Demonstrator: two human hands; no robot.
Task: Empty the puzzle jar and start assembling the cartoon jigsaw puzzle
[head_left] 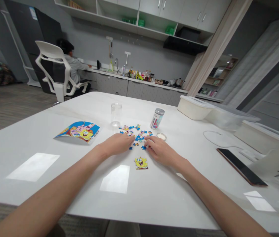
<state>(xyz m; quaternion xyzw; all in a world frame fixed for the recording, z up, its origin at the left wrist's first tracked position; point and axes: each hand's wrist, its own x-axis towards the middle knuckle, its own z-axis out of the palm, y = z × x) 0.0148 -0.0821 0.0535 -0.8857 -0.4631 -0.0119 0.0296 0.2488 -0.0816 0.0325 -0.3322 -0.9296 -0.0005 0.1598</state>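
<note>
A loose heap of small jigsaw puzzle pieces (139, 137), mostly blue with some pink and yellow, lies on the white table (80, 177). My left hand (119, 144) reaches in at the heap's left side, fingers bent and pressed together; whatever they pinch is hidden. On the right, my right hand (159, 149) rests with its fingers apart, the tips touching the edge of the heap by a blue piece. Nearer to me lies a joined yellow puzzle section (141, 163) showing a cartoon face. The curled picture sheet (81, 131) with the cartoon characters is left of my left hand.
Behind the heap stand a clear jar (116, 115) and a silver-lidded can (157, 118), with a round lid (161, 136) close to my right hand. A phone (241, 167), a cable and plastic boxes (195, 108) occupy the right side. Another person (76, 67) sits beyond the table.
</note>
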